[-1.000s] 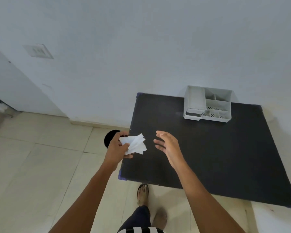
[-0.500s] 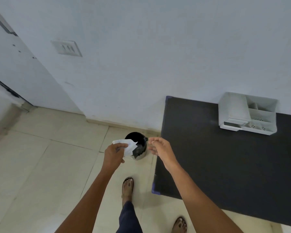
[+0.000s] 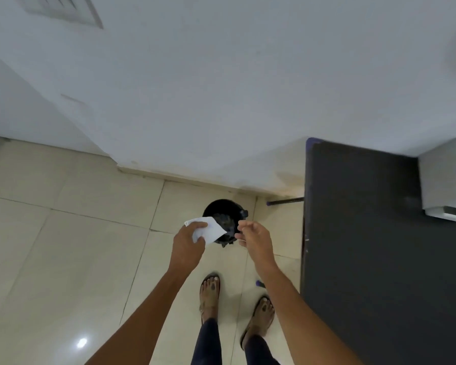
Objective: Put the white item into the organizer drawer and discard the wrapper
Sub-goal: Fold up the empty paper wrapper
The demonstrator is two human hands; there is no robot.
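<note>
Wrapper (image 3: pixel 207 229): white, creased paper or film, pinched in the left hand, its free corner reaching over the mouth of the bin; no print or writing can be read on it.
Left hand (image 3: pixel 188 239): thumb and fingers closed on the wrapper's near edge; arm bare, stretched forward and down from the lower left.
Right hand (image 3: pixel 256 239): empty, loosely curled, thumb and fingertips drawn close but not gripping anything; it hangs just beside the bin's right rim, apart from the wrapper; arm bare, extended from the lower right.
Bin (image 3: pixel 225 219): small, round, black, standing on the floor near the wall; dark crumpled contents inside, too blurred to identify.
Feet (image 3: pixel 209 293): two, in open sandals, on the floor below the hands; dark trouser legs above them.
Floor (image 3: pixel 63 259): pale glossy tiles with a light reflection at lower left.
Tabletop (image 3: pixel 379 259): dark, matte, at the right, its left edge close to the right arm.
Organizer (image 3: pixel 444 180): white, at the back right of the tabletop against the wall, cut off by the frame; blurred, no label legible.
Wall plate (image 3: pixel 63 9): pale switch panel, top left, blurred.
</note>
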